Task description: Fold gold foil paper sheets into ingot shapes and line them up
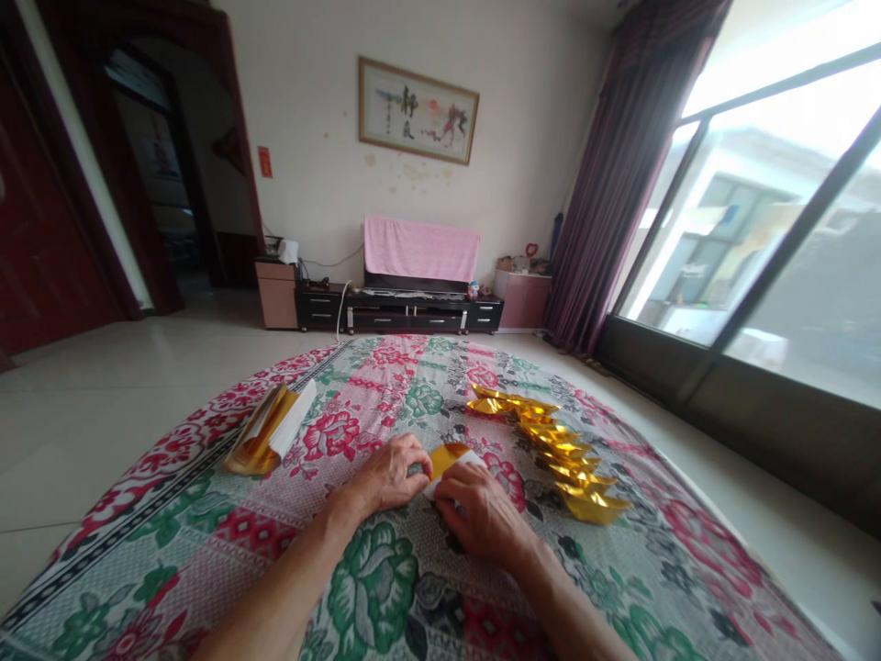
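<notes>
Between my two hands is a sheet of gold foil paper point(449, 456), partly folded, with gold and white faces showing. My left hand point(395, 473) pinches its left edge, fingers curled. Over its near right part lies my right hand point(474, 505), fingers bent and closed on the paper; the fingertips are partly hidden. To the right, several folded gold paper ingots point(574, 450) stand in a curved row. A stack of gold and white paper sheets point(272, 431) lies curled at the left.
A flowered cloth point(375, 588) covers the round surface under my hands. Beyond it stand a low black TV cabinet point(413, 317) and a television draped with a pink towel point(421, 246). A purple curtain point(606, 165) and large window are at the right.
</notes>
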A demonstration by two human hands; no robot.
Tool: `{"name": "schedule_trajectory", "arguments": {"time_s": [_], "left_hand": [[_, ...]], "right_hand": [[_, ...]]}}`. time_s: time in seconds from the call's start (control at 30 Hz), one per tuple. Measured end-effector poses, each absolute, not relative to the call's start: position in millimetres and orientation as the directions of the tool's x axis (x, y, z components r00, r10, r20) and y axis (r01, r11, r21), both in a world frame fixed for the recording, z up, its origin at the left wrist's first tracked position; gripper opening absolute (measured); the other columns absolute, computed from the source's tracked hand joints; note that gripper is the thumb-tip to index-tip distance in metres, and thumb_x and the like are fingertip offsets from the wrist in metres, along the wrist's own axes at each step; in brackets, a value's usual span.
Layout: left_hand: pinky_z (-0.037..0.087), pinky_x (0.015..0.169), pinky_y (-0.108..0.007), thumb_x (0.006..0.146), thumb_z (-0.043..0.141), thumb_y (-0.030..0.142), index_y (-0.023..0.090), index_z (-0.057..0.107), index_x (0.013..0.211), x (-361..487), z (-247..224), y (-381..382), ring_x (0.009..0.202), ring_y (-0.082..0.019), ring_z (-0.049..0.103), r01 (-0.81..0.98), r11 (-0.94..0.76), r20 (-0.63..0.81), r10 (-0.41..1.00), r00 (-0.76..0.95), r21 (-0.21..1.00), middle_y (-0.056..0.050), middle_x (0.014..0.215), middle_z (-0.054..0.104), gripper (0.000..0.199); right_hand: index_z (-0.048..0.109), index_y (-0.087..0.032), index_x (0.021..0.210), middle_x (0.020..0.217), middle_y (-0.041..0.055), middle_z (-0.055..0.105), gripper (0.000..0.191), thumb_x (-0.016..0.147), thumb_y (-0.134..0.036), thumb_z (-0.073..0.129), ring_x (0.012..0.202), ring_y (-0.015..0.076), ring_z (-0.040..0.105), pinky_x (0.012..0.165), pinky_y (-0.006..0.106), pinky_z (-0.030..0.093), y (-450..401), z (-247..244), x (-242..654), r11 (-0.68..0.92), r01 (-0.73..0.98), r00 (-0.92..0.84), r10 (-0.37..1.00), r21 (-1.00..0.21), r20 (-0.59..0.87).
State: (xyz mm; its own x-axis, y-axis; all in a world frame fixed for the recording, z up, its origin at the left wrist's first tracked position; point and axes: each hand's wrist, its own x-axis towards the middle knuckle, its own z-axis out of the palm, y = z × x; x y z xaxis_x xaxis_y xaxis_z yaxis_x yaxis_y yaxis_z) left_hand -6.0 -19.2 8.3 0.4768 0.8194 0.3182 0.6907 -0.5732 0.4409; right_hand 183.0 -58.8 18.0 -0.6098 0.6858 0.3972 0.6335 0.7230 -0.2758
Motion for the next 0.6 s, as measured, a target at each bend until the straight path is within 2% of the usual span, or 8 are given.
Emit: {"name": "schedule_trajectory", "arguments": {"time_s": [0.33,0.6], "left_hand": [[0.042,0.083,-0.026,0.069,0.057,0.019,0.023,0.067,0.076,-6,8,-19,0.087,-0.016,0.053,0.684,-0.571,0.315,0.821,0.475,0.454,-0.002,0.086,0.057,0.013],[0.043,0.082,-0.026,0.069,0.056,0.019,0.023,0.066,0.075,-6,6,-17,0.085,-0.015,0.053,0.684,-0.582,0.332,0.813,0.478,0.440,-0.002,0.086,0.057,0.012]], "right_hand": [[0.057,-0.017,0.072,0.082,0.0030,0.055,0.018,0.085,-0.016,0.044,0.078,0.0115,0.052,0.070,0.022,0.040,-60,19,179,0.654,0.625,-0.479,0.753,-0.426,0.452],[0.057,-0.017,0.064,0.081,0.0038,0.054,0.017,0.080,-0.018,0.050,0.075,0.0124,0.053,0.067,0.023,0.042,-51,2,175,0.537,0.707,-0.322,0.824,-0.460,0.467]]}}
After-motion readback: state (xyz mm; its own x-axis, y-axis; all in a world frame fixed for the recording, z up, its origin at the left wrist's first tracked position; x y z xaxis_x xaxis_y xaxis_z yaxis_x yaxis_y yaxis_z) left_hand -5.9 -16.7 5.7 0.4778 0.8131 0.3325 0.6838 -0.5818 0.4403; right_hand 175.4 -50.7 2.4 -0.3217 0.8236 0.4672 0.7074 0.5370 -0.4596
